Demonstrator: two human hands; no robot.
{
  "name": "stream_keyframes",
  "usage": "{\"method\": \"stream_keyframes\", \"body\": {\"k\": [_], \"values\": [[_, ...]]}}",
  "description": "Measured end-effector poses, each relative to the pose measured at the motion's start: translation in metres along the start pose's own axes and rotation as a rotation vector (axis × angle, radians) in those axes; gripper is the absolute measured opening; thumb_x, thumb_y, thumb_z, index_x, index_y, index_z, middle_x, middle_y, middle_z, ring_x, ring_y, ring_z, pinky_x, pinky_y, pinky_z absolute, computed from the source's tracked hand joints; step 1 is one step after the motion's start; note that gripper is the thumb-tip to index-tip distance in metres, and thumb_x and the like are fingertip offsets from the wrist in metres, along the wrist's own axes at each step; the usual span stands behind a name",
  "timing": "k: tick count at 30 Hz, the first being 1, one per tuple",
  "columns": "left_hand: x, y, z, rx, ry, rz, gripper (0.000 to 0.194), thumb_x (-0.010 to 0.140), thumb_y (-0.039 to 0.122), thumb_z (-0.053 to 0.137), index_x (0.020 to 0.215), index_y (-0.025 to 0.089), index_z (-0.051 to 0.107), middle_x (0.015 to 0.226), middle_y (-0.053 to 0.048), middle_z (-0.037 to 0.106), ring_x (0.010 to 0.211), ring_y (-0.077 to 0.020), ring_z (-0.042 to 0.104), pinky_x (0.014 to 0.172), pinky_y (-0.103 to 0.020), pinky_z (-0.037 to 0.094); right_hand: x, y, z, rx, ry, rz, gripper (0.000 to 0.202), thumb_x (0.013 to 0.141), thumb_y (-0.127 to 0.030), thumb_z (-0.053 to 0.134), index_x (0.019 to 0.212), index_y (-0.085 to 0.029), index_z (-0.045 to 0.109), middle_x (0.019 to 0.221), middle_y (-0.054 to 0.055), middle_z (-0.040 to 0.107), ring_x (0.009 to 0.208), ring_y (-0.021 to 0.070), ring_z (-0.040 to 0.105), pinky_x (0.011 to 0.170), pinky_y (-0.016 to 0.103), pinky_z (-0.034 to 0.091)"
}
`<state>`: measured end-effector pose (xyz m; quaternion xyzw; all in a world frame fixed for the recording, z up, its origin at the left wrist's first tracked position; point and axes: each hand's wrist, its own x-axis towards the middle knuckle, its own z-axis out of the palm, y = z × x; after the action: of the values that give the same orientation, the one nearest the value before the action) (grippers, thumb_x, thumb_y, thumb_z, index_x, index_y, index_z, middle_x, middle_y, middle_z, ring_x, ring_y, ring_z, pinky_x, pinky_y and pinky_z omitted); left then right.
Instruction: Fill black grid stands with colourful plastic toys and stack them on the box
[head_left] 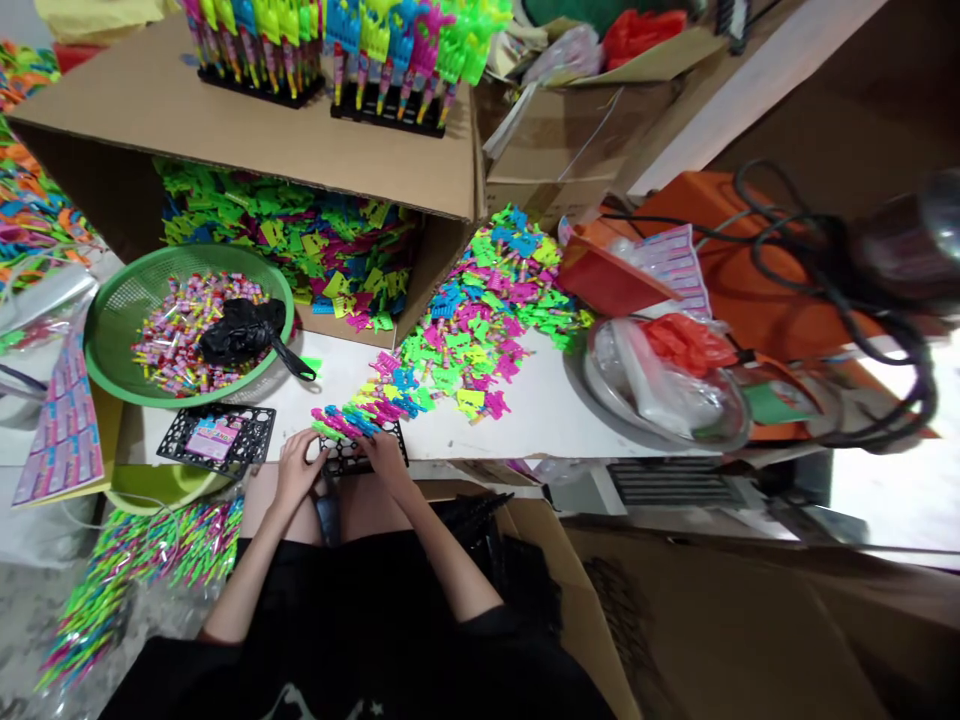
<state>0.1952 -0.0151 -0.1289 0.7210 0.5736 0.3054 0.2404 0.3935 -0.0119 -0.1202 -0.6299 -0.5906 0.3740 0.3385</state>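
My left hand is at the left end of a black perforated rack by the table's front edge. Its fingers are curled towards the thumb, and what they hold is too small to make out. A slanting row of pink, green, blue and yellow plastic toys lies along the rack's far side. My right hand reaches over the rack, its bent fingers on the toys at the row's near side; the fingertips are partly hidden. Behind them spreads a loose heap of similar toys.
A green basket of small candy-like tubes, with a black plastic bag on top, stands left. Nearby lies another black rack with a printed card. A cardboard box full of toys carries filled racks. A bowl of plastic bags sits right.
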Motion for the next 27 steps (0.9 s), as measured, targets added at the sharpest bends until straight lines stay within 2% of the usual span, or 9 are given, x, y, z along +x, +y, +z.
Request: {"method": "stream_keyframes", "body": {"k": [6, 18, 22, 25, 27], "values": [[0.009, 0.006, 0.012, 0.103, 0.093, -0.105, 0.02, 0.085, 0.039, 0.06, 0.093, 0.021, 0.065, 0.104, -0.007, 0.065, 0.103, -0.0243, 0.056, 0.089, -0.039, 0.039, 0.002, 0.003, 0.0, -0.048, -0.001, -0.017, 0.029, 0.088, -0.026, 0.056, 0.063, -0.021, 0.07, 0.063, 0.004, 0.072, 0.063, 0.0201, 0.068, 0.066, 0.028, 0.052], [0.008, 0.005, 0.019, 0.125, 0.138, -0.107, 0.018, 0.086, 0.037, 0.058, 0.09, 0.021, 0.066, 0.101, -0.006, 0.067, 0.099, -0.0232, 0.057, 0.089, -0.038, 0.037, 0.006, -0.003, -0.01, -0.091, -0.087, -0.102, 0.035, 0.088, -0.022, 0.051, 0.057, -0.024, 0.067, 0.06, 0.001, 0.071, 0.065, 0.0192, 0.068, 0.073, 0.029, 0.052], [0.008, 0.005, 0.018, 0.135, 0.137, -0.106, 0.018, 0.086, 0.037, 0.058, 0.089, 0.021, 0.066, 0.1, -0.006, 0.067, 0.098, -0.0231, 0.057, 0.087, -0.037, 0.037, 0.008, -0.006, -0.011, -0.043, -0.074, -0.071, 0.022, 0.086, -0.022, 0.055, 0.07, -0.024, 0.069, 0.059, 0.0, 0.07, 0.064, 0.0189, 0.068, 0.07, 0.028, 0.052], [0.008, 0.006, 0.018, 0.151, 0.149, -0.102, 0.018, 0.086, 0.038, 0.058, 0.088, 0.021, 0.066, 0.099, -0.007, 0.067, 0.098, -0.0232, 0.057, 0.085, -0.036, 0.038, 0.002, -0.007, -0.008, 0.0, -0.004, -0.031, 0.01, 0.085, -0.024, 0.059, 0.084, -0.021, 0.068, 0.064, 0.001, 0.07, 0.065, 0.0194, 0.069, 0.071, 0.029, 0.052], [0.008, 0.007, 0.018, 0.158, 0.155, -0.098, 0.018, 0.086, 0.037, 0.058, 0.089, 0.021, 0.066, 0.099, -0.007, 0.067, 0.098, -0.0233, 0.057, 0.084, -0.036, 0.038, -0.009, -0.008, -0.003, 0.042, 0.073, 0.016, 0.015, 0.085, -0.029, 0.059, 0.095, -0.019, 0.065, 0.069, 0.002, 0.07, 0.066, 0.0194, 0.068, 0.069, 0.029, 0.052]]}}
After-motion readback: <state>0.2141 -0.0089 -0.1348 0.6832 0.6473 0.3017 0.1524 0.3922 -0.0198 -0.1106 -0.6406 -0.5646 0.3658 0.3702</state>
